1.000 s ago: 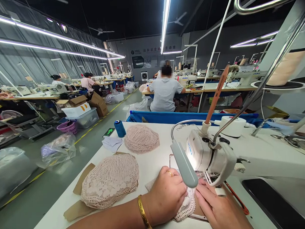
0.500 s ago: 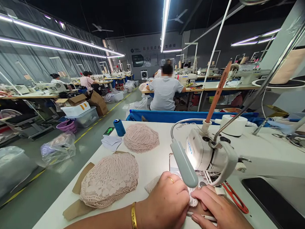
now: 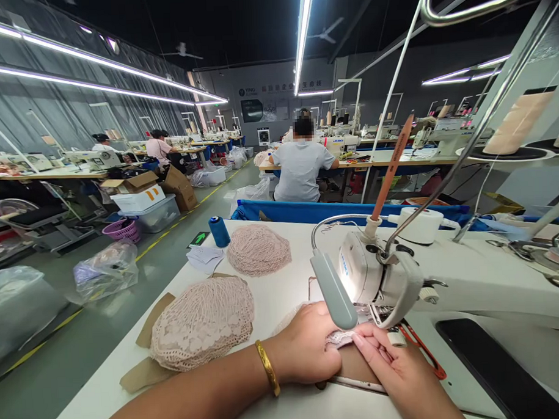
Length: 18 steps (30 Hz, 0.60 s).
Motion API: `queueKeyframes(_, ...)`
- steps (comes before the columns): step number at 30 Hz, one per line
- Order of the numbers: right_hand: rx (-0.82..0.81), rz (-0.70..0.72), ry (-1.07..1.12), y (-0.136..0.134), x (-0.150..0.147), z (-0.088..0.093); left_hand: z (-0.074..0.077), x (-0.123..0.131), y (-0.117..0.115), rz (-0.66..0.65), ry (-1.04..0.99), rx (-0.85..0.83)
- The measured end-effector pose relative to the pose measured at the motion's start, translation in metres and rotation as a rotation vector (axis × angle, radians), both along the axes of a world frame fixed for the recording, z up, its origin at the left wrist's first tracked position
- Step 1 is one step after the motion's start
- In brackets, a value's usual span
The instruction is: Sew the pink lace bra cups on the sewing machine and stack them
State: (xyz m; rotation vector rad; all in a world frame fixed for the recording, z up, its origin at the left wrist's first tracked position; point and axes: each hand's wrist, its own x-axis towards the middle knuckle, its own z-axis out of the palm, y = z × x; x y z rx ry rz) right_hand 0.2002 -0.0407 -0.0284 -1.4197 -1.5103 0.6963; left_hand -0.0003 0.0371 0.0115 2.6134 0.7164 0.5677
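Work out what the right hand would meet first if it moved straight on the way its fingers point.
The lace piece: the right hand's fingertips are at its edge. Beyond it, probably the left hand, though depth is hard to judge.

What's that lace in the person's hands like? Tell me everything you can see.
The lace is pale and soft-looking, with small holes. Only a short, bunched stretch shows clearly, between the left hand and the fingertips of the right hand; both hands touch it. It sits at the sewing machine, just below the grey lamp in view.
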Motion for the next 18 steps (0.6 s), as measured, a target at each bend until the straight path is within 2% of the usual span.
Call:
queueKeyframes(4, -0.047, -0.002, 0.044, 0.002, -0.004, 0.005, -0.003, 0.002, 0.001, 0.059, -0.072, -0.063)
queueKeyframes(10, -0.084, 0.001, 0.043, 0.002, -0.005, 0.0, -0.004, 0.002, 0.003, 0.082, -0.095, -0.103)
queueKeyframes(15, -0.02, 0.055, -0.056, 0.002, -0.001, -0.003, -0.001, 0.004, 0.001, 0.111, -0.113, -0.135)
queueKeyframes(18, 0.056, 0.128, -0.171, 0.002, 0.007, -0.004, 0.0, 0.001, -0.004, 0.109, -0.116, -0.057)
